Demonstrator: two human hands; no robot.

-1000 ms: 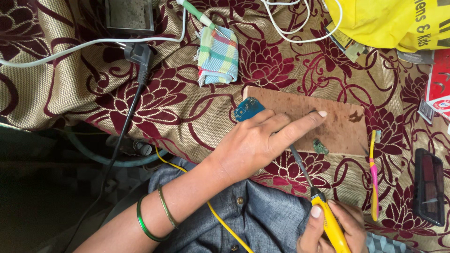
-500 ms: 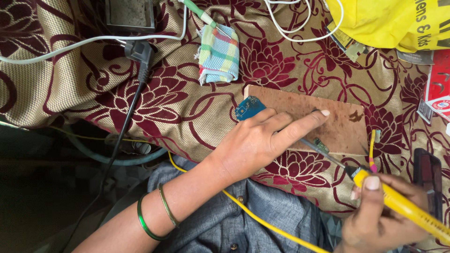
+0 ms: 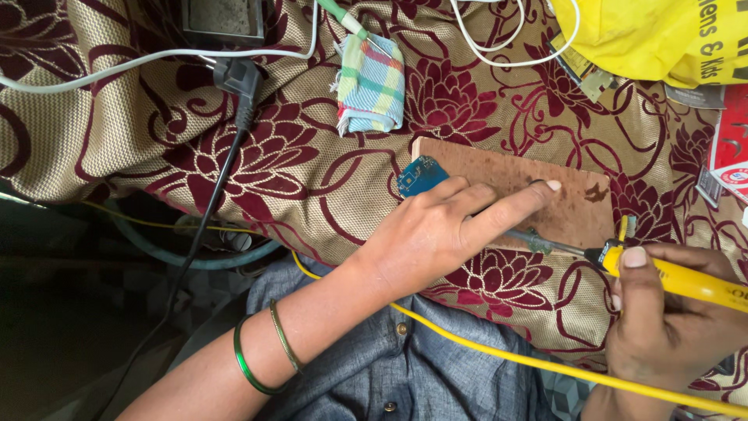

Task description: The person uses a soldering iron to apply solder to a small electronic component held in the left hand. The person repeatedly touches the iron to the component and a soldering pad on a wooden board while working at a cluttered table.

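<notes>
My left hand [image 3: 444, 226] rests flat on a brown wooden board [image 3: 576, 187], its fingers pinning a small blue circuit board [image 3: 419, 175] at the board's left end; the index finger stretches right along the wood. My right hand [image 3: 670, 320] grips a yellow-handled soldering iron [image 3: 686, 282] at the lower right. Its metal tip [image 3: 538, 242] points left and lies under my left fingers, near the board's front edge. A yellow cord [image 3: 530, 360] runs from the iron across my lap.
A patterned maroon and beige cloth [image 3: 156, 148] covers the surface. A folded checked cloth [image 3: 372, 84], a black plug and cable [image 3: 234, 86], white cables [image 3: 506, 47], a yellow bag [image 3: 662, 35] and a red packet [image 3: 732, 148] lie around.
My right hand has swung the soldering iron down to nearly level, its tip reaching left under my left fingers. My left hand stays on the circuit board.
</notes>
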